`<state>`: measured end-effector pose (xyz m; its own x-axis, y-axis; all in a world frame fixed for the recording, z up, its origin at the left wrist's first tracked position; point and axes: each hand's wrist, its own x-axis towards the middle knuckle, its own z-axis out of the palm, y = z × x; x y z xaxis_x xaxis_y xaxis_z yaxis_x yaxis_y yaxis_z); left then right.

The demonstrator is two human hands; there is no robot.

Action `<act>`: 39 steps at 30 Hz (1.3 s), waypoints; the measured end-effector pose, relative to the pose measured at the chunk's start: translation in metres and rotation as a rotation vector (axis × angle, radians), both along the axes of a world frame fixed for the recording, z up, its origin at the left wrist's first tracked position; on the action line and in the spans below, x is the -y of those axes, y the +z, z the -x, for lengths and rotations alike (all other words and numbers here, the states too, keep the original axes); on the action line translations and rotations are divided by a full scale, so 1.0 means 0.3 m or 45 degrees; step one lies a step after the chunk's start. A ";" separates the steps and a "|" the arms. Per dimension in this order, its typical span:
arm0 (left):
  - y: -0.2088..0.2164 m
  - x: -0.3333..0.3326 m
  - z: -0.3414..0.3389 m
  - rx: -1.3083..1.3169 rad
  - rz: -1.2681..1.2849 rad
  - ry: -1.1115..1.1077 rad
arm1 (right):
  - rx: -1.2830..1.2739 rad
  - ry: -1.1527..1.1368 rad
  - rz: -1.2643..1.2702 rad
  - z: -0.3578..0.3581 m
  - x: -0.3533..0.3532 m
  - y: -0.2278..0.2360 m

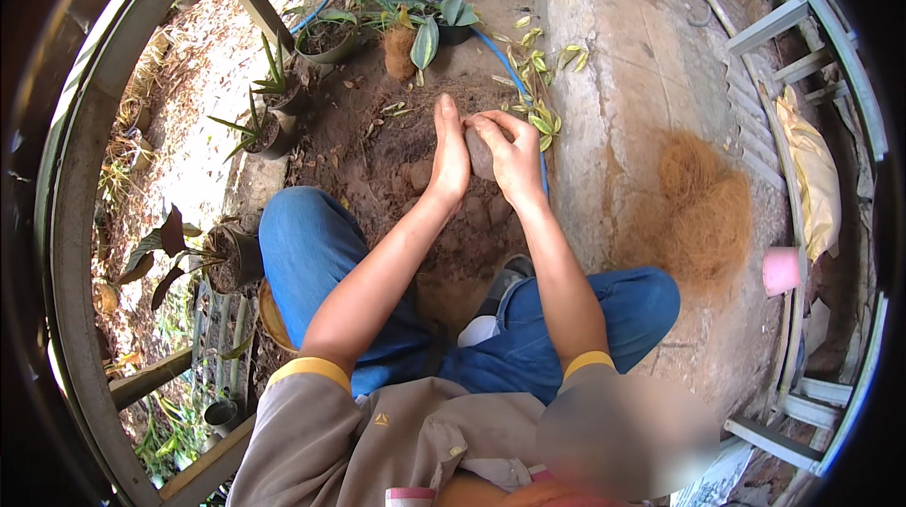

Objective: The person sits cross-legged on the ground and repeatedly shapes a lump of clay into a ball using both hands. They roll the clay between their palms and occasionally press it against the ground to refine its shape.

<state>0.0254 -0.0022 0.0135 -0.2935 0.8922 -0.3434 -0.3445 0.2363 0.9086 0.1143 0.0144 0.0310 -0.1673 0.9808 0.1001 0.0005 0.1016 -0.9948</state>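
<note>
A rounded grey-brown clump of soil [479, 156] sits between my two hands, above a heap of loose dark soil [406, 143]. My right hand [514, 156] curls its fingers over the top and far side of the clump. Upright beside it, my left hand [451, 156] lies with straight fingers and its palm facing the clump. Below my hands, more lumps of earth [477, 214] rest on the heap. Just beyond stands a plant with a brown fibre-wrapped root ball [399, 52].
Potted plants [330, 40] line the far left, with a blue hose [500, 54] behind them. A pile of brown coconut fibre [703, 214] lies on the concrete at right, near a pink pot [780, 271]. Metal frames [85, 158] border both sides.
</note>
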 end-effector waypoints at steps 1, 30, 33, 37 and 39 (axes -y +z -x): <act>0.003 0.002 0.001 0.272 0.002 -0.073 | -0.015 -0.051 -0.016 0.001 -0.006 -0.026; 0.107 0.056 -0.001 1.275 0.152 -0.134 | 0.365 -0.114 -0.470 0.033 0.037 0.058; 0.067 0.032 0.013 1.022 -0.018 -0.147 | 0.006 0.197 -0.573 0.002 -0.022 0.076; 0.055 0.045 0.006 1.025 -0.013 -0.291 | 0.242 -0.030 -0.934 0.011 0.009 0.058; 0.017 0.045 -0.001 1.084 0.079 -0.209 | 0.090 0.017 -0.643 0.006 0.004 0.011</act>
